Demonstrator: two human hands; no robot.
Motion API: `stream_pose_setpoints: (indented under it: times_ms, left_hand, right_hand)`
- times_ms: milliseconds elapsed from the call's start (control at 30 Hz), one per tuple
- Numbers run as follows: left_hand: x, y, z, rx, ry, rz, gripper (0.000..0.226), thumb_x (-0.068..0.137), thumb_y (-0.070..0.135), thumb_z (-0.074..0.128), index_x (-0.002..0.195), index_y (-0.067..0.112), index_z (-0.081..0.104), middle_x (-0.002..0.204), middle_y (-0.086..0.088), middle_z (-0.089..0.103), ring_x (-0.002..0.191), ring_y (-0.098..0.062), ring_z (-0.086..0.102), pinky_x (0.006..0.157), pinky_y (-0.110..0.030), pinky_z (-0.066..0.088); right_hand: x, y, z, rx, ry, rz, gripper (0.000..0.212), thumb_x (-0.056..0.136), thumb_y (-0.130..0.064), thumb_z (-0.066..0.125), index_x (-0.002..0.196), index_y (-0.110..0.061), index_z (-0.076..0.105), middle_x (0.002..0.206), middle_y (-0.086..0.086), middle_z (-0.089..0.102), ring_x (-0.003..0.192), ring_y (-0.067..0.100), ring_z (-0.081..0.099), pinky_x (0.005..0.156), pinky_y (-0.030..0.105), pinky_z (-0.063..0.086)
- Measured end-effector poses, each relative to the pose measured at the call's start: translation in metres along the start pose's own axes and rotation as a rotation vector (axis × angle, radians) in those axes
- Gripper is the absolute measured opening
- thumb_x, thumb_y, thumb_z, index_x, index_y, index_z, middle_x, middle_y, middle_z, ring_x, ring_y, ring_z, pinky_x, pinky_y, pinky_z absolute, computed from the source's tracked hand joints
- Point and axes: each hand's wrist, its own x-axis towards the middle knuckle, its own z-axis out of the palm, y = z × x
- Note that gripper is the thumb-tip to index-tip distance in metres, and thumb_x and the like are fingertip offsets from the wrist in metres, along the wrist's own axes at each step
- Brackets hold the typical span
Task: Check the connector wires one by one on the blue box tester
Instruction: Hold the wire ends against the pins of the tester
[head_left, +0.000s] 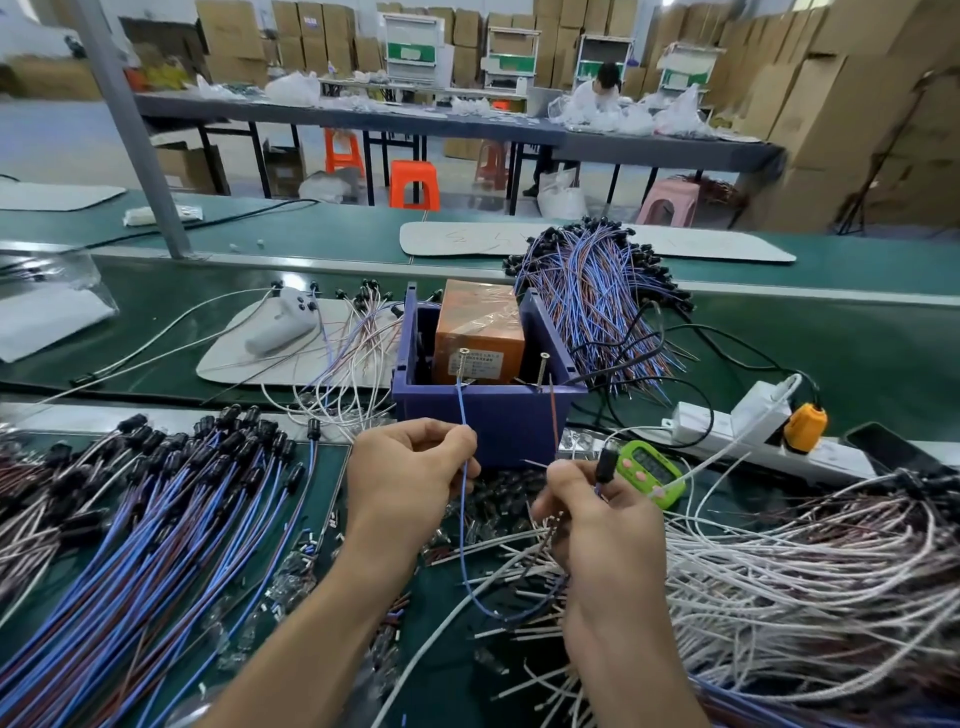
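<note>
One connector wire (470, 587) was under test: its blue lead (461, 400) was pinched by the left hand (410, 467) fingers (441, 430), with its tip at a screw (461, 358) of the blue box tester (483, 415) just above them. Its black connector (603, 465) was pinched by the right hand (587, 514) fingers (566, 480). The bundles (156, 519) beside both hands were judged mostly unchecked

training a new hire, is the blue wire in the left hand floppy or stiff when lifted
Probably floppy: below the left hand the blue wire sags in a loop. The short stretch up to the screw runs straight, so short lengths likely hold shape. Thin, so likely light.
</note>
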Motion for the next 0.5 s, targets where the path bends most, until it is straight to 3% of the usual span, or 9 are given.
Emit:
stream_pose_setpoints:
  times_ms: [233, 500]
  left_hand:
    - [0.005, -0.003, -0.002, 0.014, -0.012, 0.000, 0.018, 0.085, 0.022, 0.076, 0.069, 0.028, 0.079, 0.062, -0.002, 0.074, 0.049, -0.012, 0.064, 0.053, -0.027, 0.052]
    - [0.007, -0.004, -0.001, 0.024, -0.034, 0.003, 0.019, 0.085, 0.021, 0.076, 0.067, 0.027, 0.079, 0.062, -0.002, 0.074, 0.047, -0.009, 0.061, 0.046, -0.017, 0.044]
  right_hand:
    - [0.008, 0.004, -0.003, 0.024, 0.077, -0.023, 0.018, 0.095, -0.013, 0.069, 0.077, -0.014, 0.066, 0.055, 0.003, 0.064, 0.050, 0.007, 0.055, 0.063, 0.032, 0.041]
    - [0.016, 0.006, 0.000, -0.036, 0.109, -0.045, 0.022, 0.093, -0.017, 0.072, 0.072, -0.016, 0.066, 0.053, 0.002, 0.064, 0.044, 0.008, 0.050, 0.052, 0.029, 0.040]
